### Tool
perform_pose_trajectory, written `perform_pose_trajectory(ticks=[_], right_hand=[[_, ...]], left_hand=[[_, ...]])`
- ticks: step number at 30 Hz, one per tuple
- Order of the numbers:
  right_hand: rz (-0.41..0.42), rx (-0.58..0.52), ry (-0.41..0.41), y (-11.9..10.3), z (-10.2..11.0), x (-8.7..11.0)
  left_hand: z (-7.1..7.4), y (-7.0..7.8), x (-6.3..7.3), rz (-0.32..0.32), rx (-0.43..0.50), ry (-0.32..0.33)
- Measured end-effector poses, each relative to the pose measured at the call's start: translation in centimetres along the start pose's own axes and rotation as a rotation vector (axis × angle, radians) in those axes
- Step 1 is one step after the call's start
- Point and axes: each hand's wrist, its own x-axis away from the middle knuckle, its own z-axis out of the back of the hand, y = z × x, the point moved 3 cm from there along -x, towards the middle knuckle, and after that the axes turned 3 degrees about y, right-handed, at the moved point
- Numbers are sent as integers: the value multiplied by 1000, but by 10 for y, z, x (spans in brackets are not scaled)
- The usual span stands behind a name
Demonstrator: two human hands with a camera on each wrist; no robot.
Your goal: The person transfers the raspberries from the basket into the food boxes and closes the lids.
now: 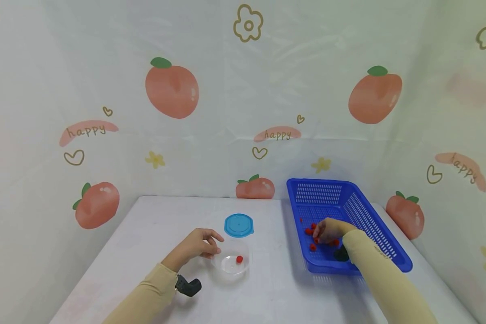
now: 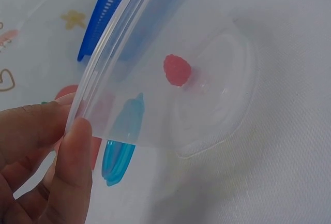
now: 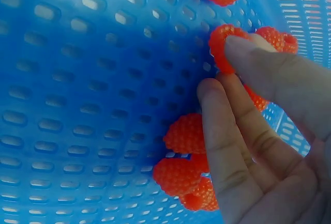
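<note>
- Two bare hands, both in a narrow pinch: the left hand (image 1: 198, 244) holds the rim of a clear plastic bowl (image 2: 121, 43) between thumb and fingers; the right hand (image 1: 328, 230), down inside a blue slotted basket (image 1: 294, 202), holds a red raspberry (image 3: 219, 53) at the thumb tip.
- That raspberry is bumpy and glossy; loose raspberries (image 3: 176, 176) of the same red lie about the fingers, some touching one another, on the basket floor.
- One raspberry (image 1: 239, 259) sits in the bowl — on its see-through bottom, toward the right side.
- Basket walls rise round the right hand — the slotted right wall slopes up beyond the wrist.
- White tabletop (image 1: 271, 252) stretches between bowl and basket; a blue lid (image 1: 239, 225) lies just behind the bowl.
</note>
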Motion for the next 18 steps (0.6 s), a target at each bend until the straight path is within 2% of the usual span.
perform_pose_trajectory(ticks=[10, 18], right_hand=[[13, 10, 0, 1, -2, 1], [13, 14, 1, 1, -2, 1]], left_hand=[[0, 2, 2, -32, 29, -24], [0, 2, 1, -20, 18, -12]])
